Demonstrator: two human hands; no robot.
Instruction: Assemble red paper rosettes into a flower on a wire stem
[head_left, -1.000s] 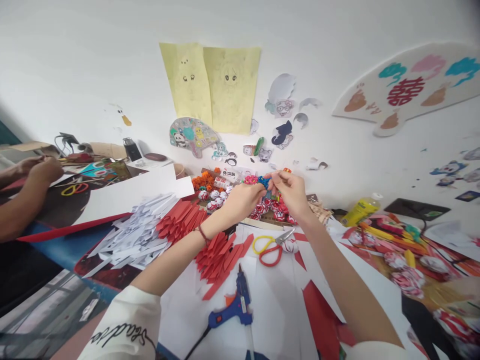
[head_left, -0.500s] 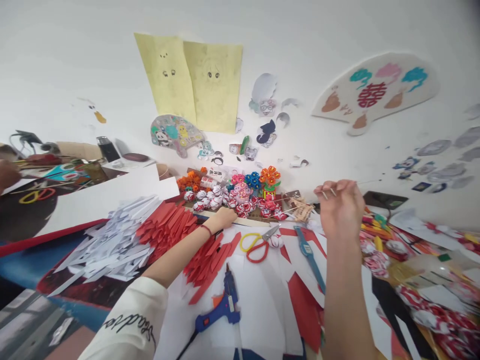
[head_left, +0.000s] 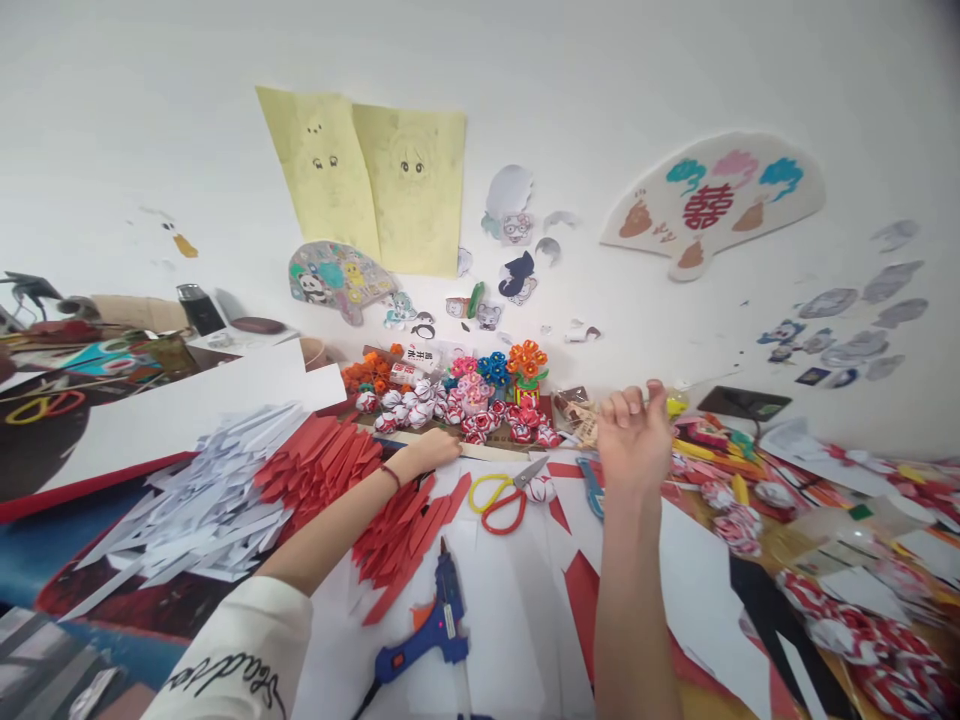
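My left hand reaches forward over the red paper strips, its fingers drawn together beside the flower box's front edge. Whatever they grip is hidden. Raised at the right, my right hand has curled fingers, with a thin pale stick showing beyond it. Red-and-white paper flowers fill the low cardboard box ahead. Between my arms lie scissors with one yellow and one red handle, and a white-and-red bud. Nearer me is a blue glue gun on white paper.
White paper strips are heaped at left, below a large white sheet. More paper flowers and colourful pieces crowd the right side. A dark phone-like slab leans near the wall. Another person's hand shows at the far left edge.
The view has shifted slightly. My right hand has turned and come lower and leftward, now covering part of the blue watch. My left hand stays near the box edge, fingers still together.
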